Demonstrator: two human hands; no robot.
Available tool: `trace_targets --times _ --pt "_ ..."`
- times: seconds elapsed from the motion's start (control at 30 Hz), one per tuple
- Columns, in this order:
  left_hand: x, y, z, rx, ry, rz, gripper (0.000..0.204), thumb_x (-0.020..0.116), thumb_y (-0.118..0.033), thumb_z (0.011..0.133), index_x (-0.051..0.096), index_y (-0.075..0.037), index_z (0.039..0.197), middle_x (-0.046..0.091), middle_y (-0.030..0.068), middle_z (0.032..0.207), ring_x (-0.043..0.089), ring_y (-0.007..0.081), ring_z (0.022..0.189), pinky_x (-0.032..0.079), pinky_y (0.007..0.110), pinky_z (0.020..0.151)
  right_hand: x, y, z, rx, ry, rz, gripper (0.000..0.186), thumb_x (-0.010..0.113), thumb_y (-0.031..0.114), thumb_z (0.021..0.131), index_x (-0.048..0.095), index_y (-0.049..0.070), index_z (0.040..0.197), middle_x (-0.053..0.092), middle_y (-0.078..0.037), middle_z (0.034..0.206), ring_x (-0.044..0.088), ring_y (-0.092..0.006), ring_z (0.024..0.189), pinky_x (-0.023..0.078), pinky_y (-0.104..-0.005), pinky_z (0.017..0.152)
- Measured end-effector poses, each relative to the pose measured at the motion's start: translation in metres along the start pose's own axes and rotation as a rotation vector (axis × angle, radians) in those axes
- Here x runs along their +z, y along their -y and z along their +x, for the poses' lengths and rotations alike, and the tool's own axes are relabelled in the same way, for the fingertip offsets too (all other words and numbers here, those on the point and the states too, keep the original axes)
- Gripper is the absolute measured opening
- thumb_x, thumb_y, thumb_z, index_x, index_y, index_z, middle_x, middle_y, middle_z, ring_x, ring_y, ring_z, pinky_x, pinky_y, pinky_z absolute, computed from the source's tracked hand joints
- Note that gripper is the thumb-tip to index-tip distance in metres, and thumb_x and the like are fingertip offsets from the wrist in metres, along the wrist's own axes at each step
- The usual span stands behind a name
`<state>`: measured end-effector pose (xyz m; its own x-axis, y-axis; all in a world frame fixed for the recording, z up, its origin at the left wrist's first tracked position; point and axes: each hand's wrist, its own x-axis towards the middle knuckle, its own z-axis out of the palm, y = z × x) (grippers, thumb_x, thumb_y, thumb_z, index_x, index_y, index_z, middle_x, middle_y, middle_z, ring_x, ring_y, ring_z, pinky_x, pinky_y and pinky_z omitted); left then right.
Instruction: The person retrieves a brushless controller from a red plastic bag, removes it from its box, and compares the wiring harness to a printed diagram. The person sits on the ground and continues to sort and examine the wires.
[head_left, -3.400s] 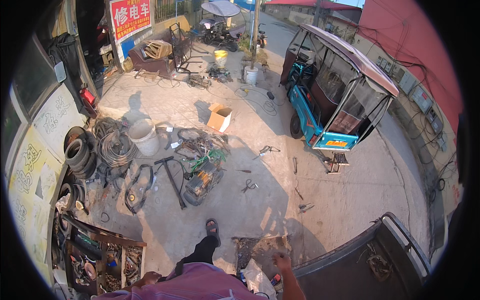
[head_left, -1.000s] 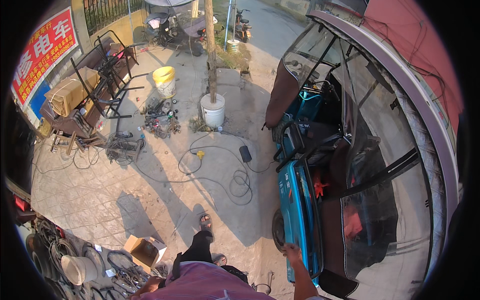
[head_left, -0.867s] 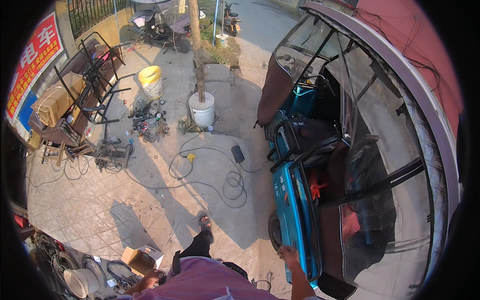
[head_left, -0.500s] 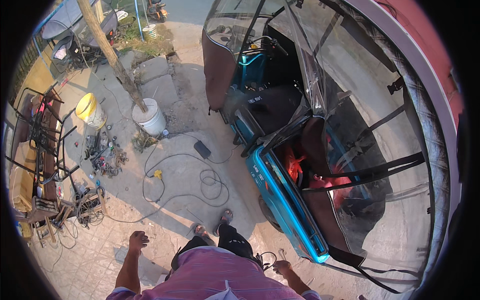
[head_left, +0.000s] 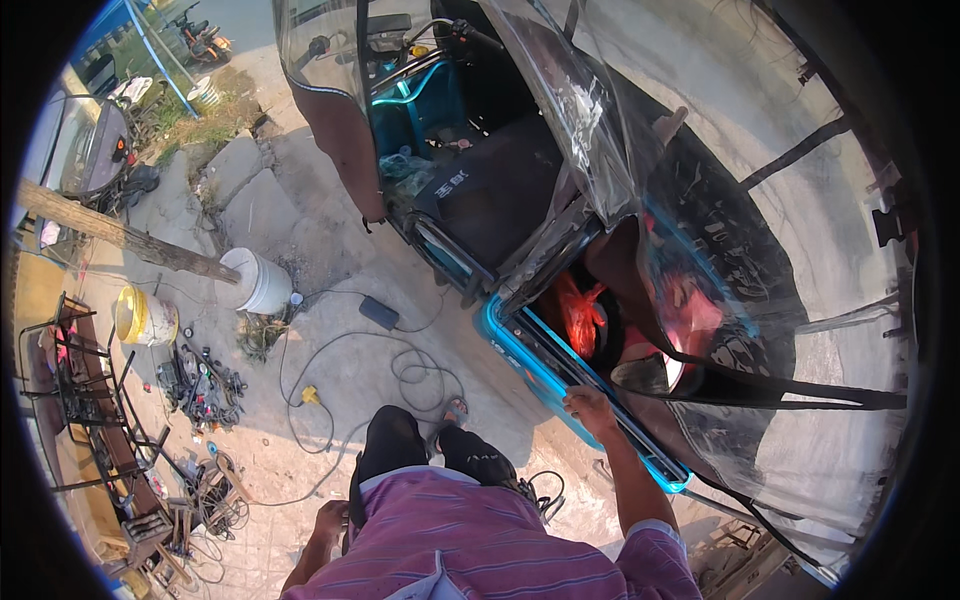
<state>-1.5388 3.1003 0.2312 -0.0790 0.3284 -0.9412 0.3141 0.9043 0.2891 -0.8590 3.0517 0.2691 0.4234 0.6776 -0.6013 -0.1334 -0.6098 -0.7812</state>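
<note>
My right hand (head_left: pixel 590 408) is at the blue side rim (head_left: pixel 535 350) of a covered electric tricycle, fingers curled inward; whether they grip the rim is unclear. Just inside the rear compartment lies a bright red plastic bag (head_left: pixel 578 315). A clear plastic cover (head_left: pixel 590 130) with dark brown edging hangs over the tricycle, and its black seat (head_left: pixel 490 185) is ahead of the compartment. My left hand (head_left: pixel 332 517) hangs low by my left thigh, loosely open, with no object visible in it. A black cable loop (head_left: pixel 545 490) shows beside my right hip.
A long cable (head_left: pixel 350 425) with a yellow connector and a black adapter (head_left: pixel 378 312) trails over the ground. To the left stand a white bucket (head_left: pixel 262 280) holding a wooden pole, a yellow-and-white bucket (head_left: pixel 147 318), piled small parts (head_left: pixel 200 385) and a black metal frame (head_left: pixel 85 400).
My right hand has risen from beside my hip to the tricycle's blue rim. My body has moved closer to the tricycle, and the view has shifted. My left hand has come nearer my thigh.
</note>
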Motion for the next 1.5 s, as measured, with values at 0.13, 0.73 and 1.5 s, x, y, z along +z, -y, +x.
trace_targets --times 0.13,0.73,1.5 --pt "-0.023 -0.061 0.014 0.015 -0.036 0.046 0.029 0.063 -0.028 0.1 0.064 -0.006 0.119 0.072 0.0117 0.099 0.072 0.0253 0.084 0.056 0.039 0.069 -0.025 0.043 0.051 -0.045 -0.158 0.092 0.022 0.064 0.013 0.096 0.07 0.0 0.113 0.07 -0.005 0.092 0.065 -0.0109 0.076 0.051 -0.0265 0.064" --pt "-0.09 -0.176 0.025 0.051 -0.181 0.218 0.033 0.069 -0.031 0.097 0.061 -0.005 0.117 0.072 0.0135 0.093 0.075 0.0268 0.076 0.057 0.037 0.058 -0.053 -0.055 0.27 0.21 -0.461 -0.753 0.076 0.082 0.048 0.074 0.06 0.012 0.137 0.052 -0.019 0.151 0.058 -0.0391 0.131 0.052 -0.0507 0.104" --pt "0.028 -0.241 -0.014 0.148 -0.082 0.35 0.034 0.063 -0.023 0.102 0.061 0.0 0.126 0.074 0.015 0.107 0.075 0.0252 0.091 0.057 0.033 0.072 -0.141 -0.084 0.316 -0.312 -0.548 -0.773 0.03 0.061 0.033 0.102 0.067 0.003 0.098 0.067 -0.027 0.094 0.065 -0.0459 0.089 0.051 -0.0527 0.08"
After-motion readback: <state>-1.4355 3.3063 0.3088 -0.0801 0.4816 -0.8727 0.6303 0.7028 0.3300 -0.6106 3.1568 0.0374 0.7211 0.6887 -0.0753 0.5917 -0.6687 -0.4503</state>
